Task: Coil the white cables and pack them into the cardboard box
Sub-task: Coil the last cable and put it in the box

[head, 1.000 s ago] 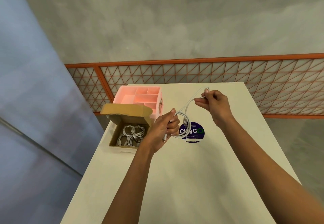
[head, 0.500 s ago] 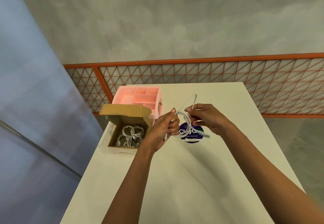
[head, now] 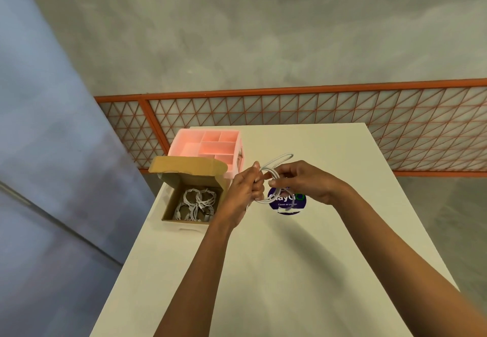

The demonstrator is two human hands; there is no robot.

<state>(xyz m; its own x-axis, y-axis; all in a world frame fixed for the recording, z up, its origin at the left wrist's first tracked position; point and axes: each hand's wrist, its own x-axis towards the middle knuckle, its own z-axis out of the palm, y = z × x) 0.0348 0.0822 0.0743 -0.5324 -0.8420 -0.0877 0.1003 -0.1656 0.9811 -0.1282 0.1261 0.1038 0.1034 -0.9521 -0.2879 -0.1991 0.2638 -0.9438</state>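
1. The right hand [head: 303,181] now sits close beside the left hand [head: 243,191], no longer stretched away as a second ago
2. Left fingers curl round the coil of the white cable [head: 271,172]; right fingers pinch a strand against it, above the surface [head: 263,257] and purple sticker [head: 295,206]
3. The loop poking past the hands is shorter than before
4. The cardboard box [head: 188,164] stays open at left, coiled cables [head: 199,202] inside

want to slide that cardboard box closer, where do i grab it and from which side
Probably the near wall of the cardboard box, pinched over its rim from the near side. The lid flap stands up along the far edge, the pink organizer crowds behind it, and coiled cables lie inside.
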